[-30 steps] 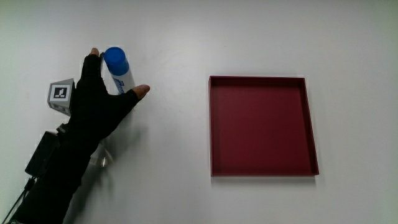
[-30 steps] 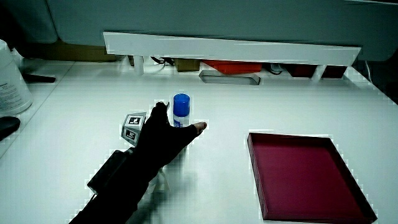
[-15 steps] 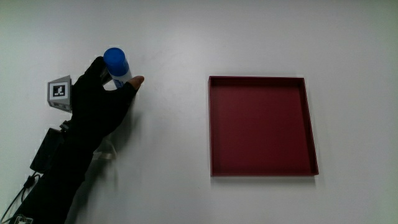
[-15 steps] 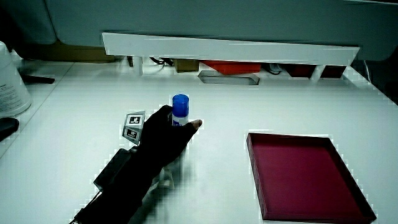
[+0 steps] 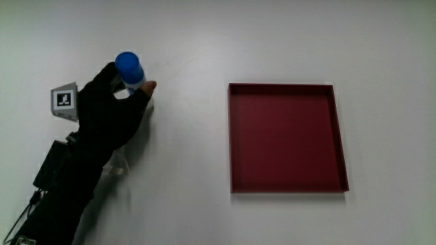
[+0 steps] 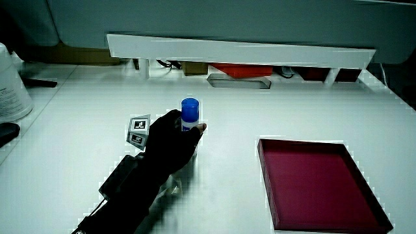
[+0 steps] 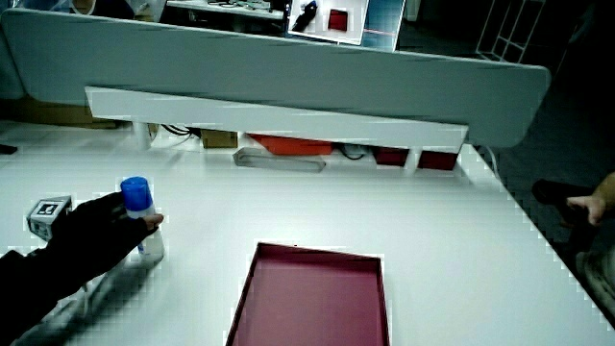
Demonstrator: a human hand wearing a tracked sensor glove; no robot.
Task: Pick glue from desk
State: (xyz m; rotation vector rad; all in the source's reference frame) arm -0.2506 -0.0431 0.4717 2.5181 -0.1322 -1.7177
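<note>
White desk (image 5: 184, 41) bears a red tray (image 5: 237, 136) well apart, at three o'clock from the hand (image 5: 109, 116), whose fingers, spread a second ago, have now closed around the upright blue-capped glue stick (image 5: 129, 68), so lifting looks next.
</note>
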